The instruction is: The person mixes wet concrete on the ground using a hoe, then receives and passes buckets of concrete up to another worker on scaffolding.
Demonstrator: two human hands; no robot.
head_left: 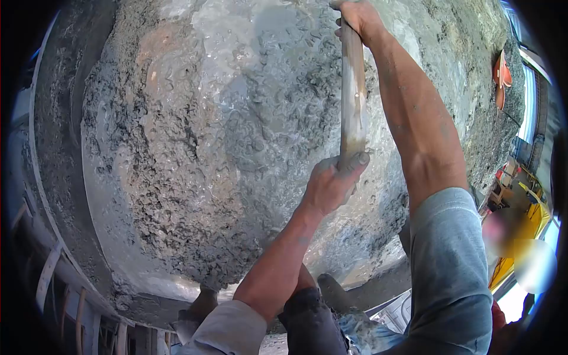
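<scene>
Both hands hold a long wooden board (pixel 354 89) smeared with grey mud, which lies along a wet, rough concrete surface (pixel 272 118). My left hand (pixel 335 184) is wrapped round the near end of the board, its thumb on top. At the top of the view my right hand (pixel 360 21) grips the far end, fingers curled over it. Wet grey patches and coarse gravelly patches lie to the left of the board.
An orange-red tool (pixel 502 77) rests on the concrete at the right. Beyond the right edge are a person in yellow (pixel 535 222) and some clutter. Wooden framing (pixel 50 275) stands below the concrete's left edge. My feet are at its near edge.
</scene>
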